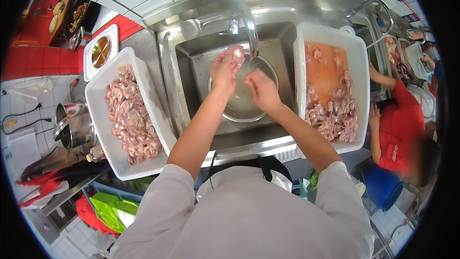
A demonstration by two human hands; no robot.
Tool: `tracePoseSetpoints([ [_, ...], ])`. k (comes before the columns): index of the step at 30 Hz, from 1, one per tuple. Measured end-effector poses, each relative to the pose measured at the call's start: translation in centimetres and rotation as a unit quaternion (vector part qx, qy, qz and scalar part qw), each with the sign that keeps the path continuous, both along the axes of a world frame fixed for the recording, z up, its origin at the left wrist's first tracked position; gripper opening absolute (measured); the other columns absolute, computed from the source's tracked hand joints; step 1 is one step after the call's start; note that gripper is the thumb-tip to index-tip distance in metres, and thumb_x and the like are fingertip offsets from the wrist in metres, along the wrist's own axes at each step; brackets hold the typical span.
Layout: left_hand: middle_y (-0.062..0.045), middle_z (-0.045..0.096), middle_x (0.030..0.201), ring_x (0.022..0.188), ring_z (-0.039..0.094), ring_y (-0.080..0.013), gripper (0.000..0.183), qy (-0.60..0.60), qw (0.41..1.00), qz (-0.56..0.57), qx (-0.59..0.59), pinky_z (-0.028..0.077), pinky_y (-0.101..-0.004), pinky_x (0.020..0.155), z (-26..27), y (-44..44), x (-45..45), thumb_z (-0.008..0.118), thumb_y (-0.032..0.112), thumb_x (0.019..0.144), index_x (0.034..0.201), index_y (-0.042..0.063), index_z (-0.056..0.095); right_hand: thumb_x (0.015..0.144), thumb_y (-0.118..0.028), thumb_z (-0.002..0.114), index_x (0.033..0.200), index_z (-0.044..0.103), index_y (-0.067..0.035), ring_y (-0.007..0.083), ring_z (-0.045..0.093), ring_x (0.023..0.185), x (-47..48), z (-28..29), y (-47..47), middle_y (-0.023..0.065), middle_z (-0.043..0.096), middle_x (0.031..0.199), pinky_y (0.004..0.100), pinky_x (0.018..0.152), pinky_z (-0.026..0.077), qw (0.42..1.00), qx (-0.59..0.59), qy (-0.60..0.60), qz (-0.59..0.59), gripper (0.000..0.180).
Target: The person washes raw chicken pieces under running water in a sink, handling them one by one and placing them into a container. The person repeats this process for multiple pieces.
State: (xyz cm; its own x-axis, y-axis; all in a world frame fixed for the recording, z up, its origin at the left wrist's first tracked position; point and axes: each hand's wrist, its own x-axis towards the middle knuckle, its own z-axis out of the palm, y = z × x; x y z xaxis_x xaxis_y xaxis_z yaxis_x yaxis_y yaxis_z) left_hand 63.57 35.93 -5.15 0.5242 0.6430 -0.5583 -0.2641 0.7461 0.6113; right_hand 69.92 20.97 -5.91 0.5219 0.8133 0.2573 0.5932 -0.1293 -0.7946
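Note:
My left hand (223, 72) holds a piece of raw poultry meat (236, 54), perhaps a gizzard, beside the faucet (251, 32) over the steel sink. To its right is my right hand (262, 88), blurred, with its fingers curled; whether it holds anything cannot be told. Under both hands a round metal bowl (248, 118) of cloudy water stands in the sink. A white plastic tub (143, 75) heaped with raw meat pieces (131, 115) is at the left. Across the right side of the sink, another white tub (362, 79) contains reddish liquid and more meat pieces (337, 124).
A steel ladle (192, 28) lies on the sink's back ledge. Left of the left tub stand steel pots (79, 124). A co-worker in red (400, 126) is close by on the right, near a blue bin (382, 187), with an arm reaching toward the neighbouring sink.

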Motion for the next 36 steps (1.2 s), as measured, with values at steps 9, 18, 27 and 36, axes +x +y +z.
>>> tracePoseSetpoints([
  [9, -0.016, 0.064, 0.14, 0.132, 0.063, -0.0361, 0.019, -0.078, 0.994, -0.058, -0.048, 0.051, -0.0439, 0.116, 0.1, 1.0, -3.6, 0.048, 0.007, 0.11, 0.125, 0.001, 0.059, 0.095, -0.03, 0.067, 0.094, 0.071, 0.002, 0.0266, 0.076, 0.07, 2.6, -15.1, 1.1, 0.0226, 0.074, 0.088, 0.0414, 0.062, 0.061, 0.84, -0.434, 0.305, -0.111, 0.032],
  [18, -0.014, 0.065, 0.141, 0.133, 0.062, -0.0303, 0.024, -0.069, 0.99, -0.11, -0.06, 0.051, -0.0405, 0.116, -1.3, -0.1, -3.3, 0.061, 0.012, 0.107, 0.129, 0.002, 0.06, 0.089, -0.013, 0.068, 0.104, 0.077, -0.007, 0.0389, 0.074, 0.099, 0.4, -19.0, -2.3, 0.0195, 0.075, 0.11, 0.0466, 0.085, 0.06, 0.901, -0.43, 0.055, -0.001, 0.019],
  [27, -0.011, 0.073, 0.127, 0.116, 0.069, -0.0196, 0.027, -0.008, 0.997, -0.041, -0.061, 0.056, -0.0327, 0.103, -2.3, -1.2, -2.7, 0.069, 0.01, 0.102, 0.127, 0.0, 0.068, 0.089, -0.009, 0.079, 0.096, 0.075, -0.005, 0.0196, 0.07, 0.076, -0.5, 1.5, 3.1, 0.0083, 0.068, 0.091, 0.0331, 0.064, 0.055, 0.965, 0.06, 0.121, -0.225, 0.008],
  [36, -0.011, 0.076, 0.118, 0.104, 0.07, -0.015, 0.016, 0.002, 0.999, -0.034, 0.036, 0.057, -0.0283, 0.091, -1.1, -2.7, -2.3, 0.07, 0.004, 0.101, 0.115, -0.003, 0.075, 0.085, -0.006, 0.08, 0.093, 0.074, -0.003, 0.0277, 0.072, 0.078, 0.6, 1.2, 3.1, 0.0109, 0.07, 0.087, 0.0393, 0.067, 0.056, 0.978, 0.039, 0.136, -0.155, 0.01],
])
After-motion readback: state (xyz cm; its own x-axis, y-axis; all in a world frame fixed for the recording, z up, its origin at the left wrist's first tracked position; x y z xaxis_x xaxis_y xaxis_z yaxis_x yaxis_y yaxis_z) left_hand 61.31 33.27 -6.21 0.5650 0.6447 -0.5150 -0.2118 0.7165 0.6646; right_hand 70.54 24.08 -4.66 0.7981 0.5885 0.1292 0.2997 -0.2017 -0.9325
